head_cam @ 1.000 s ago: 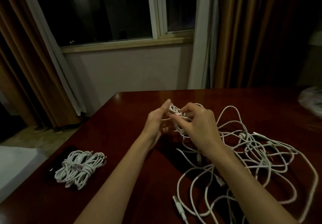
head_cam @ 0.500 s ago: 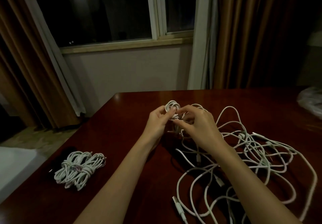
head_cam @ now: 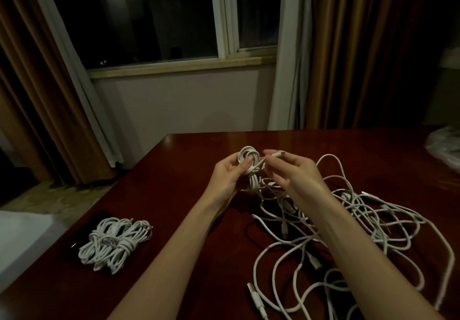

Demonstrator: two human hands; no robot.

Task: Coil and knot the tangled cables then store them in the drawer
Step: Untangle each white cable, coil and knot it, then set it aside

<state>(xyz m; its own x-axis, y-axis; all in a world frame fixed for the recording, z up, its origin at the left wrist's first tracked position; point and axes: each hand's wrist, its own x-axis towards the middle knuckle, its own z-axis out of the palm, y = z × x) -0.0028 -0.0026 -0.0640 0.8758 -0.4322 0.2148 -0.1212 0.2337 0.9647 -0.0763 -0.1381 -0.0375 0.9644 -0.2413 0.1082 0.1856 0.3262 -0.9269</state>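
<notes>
Dark red table (head_cam: 174,170) at centre frame: left hand (head_cam: 227,175) grips the coiled cable (head_cam: 250,167); right hand (head_cam: 296,172) pinches its plug end (head_cam: 277,154).

The scene is dim and warm-toned, with noise in the dark areas. The window (head_cam: 159,15) is black, giving no light. A small glare spot sits on the far corner of the glossy table (head_cam: 171,140). Soft shadows fall under the forearms. Wide-angle distortion bends the curtains (head_cam: 37,83) at the edges; corners fall nearly black.
</notes>
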